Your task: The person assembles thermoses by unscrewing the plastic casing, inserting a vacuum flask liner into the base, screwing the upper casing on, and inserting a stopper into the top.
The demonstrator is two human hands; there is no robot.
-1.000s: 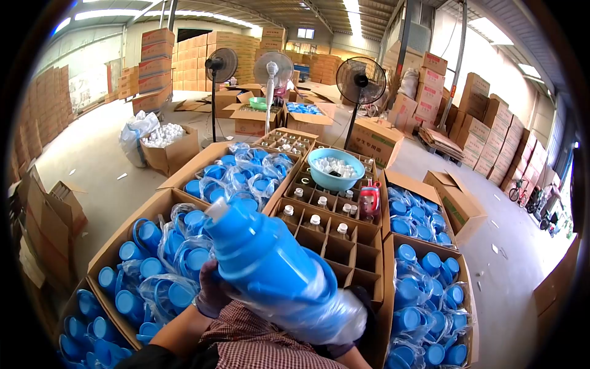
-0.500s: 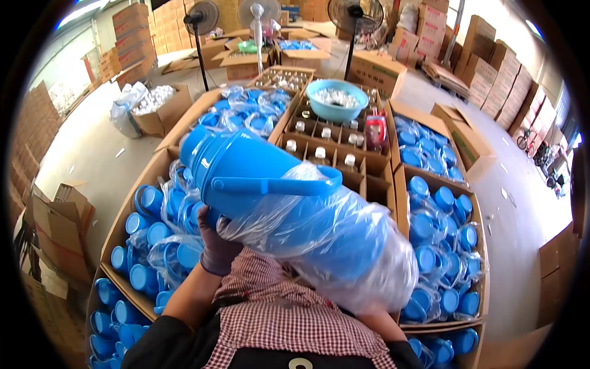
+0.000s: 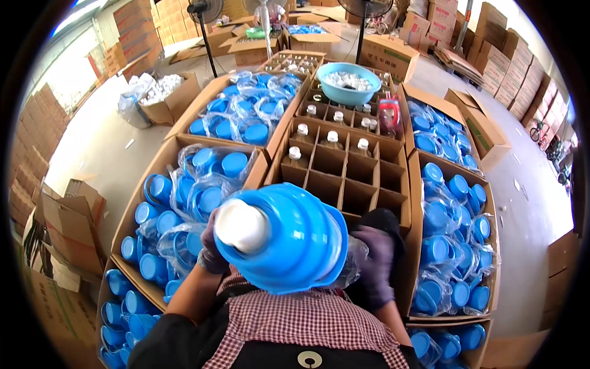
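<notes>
A blue thermos flask is tilted in front of my chest, its white stopper facing up toward me. My left hand, in a dark glove, is wrapped round the flask's left side, its fingers partly hidden. On the right, my gloved right hand is blurred by motion and closed on a bunched clear plastic bag beside the flask. Behind that hand shows a black rounded object whose kind I cannot make out. Just beyond the flask stands a divided carton with several white-capped bottles in its far cells.
Cartons of bagged blue flasks stand on the left and right. A light-blue basin of white pieces rests on the bottle cartons, beside a red package. Standing fans and stacked boxes are farther back.
The flask has swung from lying slantwise to pointing its stopper at me. The clear plastic that wrapped it is now bunched at my right hand, which has come up into view.
</notes>
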